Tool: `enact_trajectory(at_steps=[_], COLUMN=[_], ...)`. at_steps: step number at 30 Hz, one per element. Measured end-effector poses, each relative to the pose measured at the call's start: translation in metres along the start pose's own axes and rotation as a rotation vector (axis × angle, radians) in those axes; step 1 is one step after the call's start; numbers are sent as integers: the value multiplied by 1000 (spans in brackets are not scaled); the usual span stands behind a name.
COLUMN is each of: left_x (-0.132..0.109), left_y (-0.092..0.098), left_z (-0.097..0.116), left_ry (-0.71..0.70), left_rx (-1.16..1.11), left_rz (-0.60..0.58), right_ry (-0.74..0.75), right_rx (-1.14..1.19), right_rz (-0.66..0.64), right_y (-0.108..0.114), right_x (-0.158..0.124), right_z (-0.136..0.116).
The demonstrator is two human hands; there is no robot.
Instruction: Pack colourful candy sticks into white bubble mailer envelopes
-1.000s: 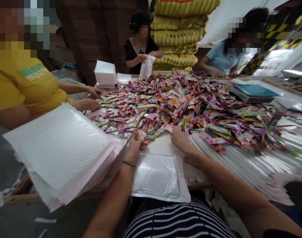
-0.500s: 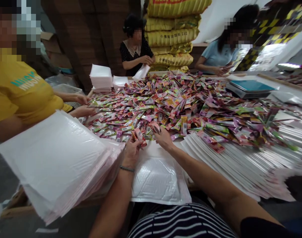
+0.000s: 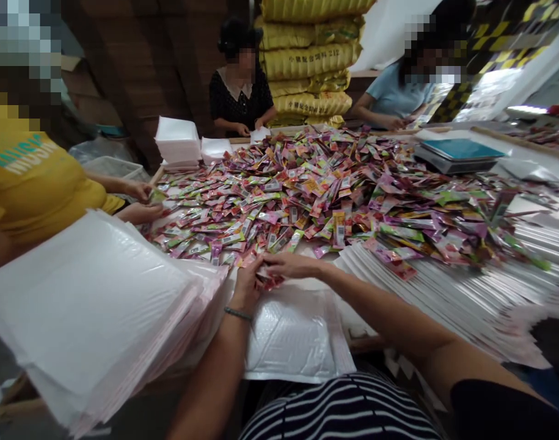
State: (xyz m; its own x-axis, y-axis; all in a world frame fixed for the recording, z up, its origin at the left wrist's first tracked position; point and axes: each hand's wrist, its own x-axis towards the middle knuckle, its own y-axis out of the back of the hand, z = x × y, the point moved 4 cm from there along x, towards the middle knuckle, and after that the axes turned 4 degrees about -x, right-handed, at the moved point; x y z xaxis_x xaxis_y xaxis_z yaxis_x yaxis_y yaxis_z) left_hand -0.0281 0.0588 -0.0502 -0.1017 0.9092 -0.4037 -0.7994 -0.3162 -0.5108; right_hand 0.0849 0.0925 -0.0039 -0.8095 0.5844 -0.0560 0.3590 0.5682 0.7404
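The left hand (image 3: 247,284) and the right hand (image 3: 291,266) are together at the near edge of a large pile (image 3: 316,189) of small, shiny, multicoloured packets. The left hand is clamped on a few red and pink packets (image 3: 270,282). The right hand arches over these from the other side, its fingertips meeting the left fingers; how firmly it grips cannot be told (its palm side is hidden). The held packets are just beyond a white padded mailer (image 3: 291,339), which lies flat at the near edge of the table (image 3: 351,321), in front of the person's striped top (image 3: 334,409). A bracelet (image 3: 237,313) encircles the left wrist.

To the left of the mailer, a stack of larger white mailers (image 3: 87,293) overhangs the near edge. To the right, a fanned row of white mailers (image 3: 435,311) lies with the pile partly covering its far end. A device with a blue top plate (image 3: 462,148) stands at the far right of the pile. A tall white stack (image 3: 178,137) and a low white stack (image 3: 215,148) stand side by side at the far left.

Three co-workers are at the table. At left, a person in a yellow shirt (image 3: 36,183) handles a greenish packet (image 3: 157,195). Opposite is a person in a dark top (image 3: 240,98) with a pale collar, both hands at a white item (image 3: 259,134). At far right is a person in a light blue shirt (image 3: 391,91). Yellow sacks (image 3: 306,61) are piled behind.
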Motion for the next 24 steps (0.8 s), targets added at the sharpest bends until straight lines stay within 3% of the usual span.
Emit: enact_trajectory(at_steps=[4, 8, 14, 19, 22, 24], left_x=[4, 5, 3, 1, 0, -1], left_y=[-1, 0, 2, -6, -8, -9], left_z=[1, 6, 14, 16, 16, 15], left_ry=[-7, -26, -86, -36, -34, -50], left_rx=[-5, -14, -67, -81, -101, -116], left_rz=[41, 46, 38, -32, -51, -52], right_ry=[-69, -118, -420, -358, -455, -577], right_rx=[-405, -747, -423, -108, 193, 185], right_rz=[72, 25, 136, 128, 357, 491], right_y=[44, 50, 49, 12, -7, -13], right_x=[2, 2, -7, 0, 2, 1], right_z=[33, 46, 43, 23, 21, 19])
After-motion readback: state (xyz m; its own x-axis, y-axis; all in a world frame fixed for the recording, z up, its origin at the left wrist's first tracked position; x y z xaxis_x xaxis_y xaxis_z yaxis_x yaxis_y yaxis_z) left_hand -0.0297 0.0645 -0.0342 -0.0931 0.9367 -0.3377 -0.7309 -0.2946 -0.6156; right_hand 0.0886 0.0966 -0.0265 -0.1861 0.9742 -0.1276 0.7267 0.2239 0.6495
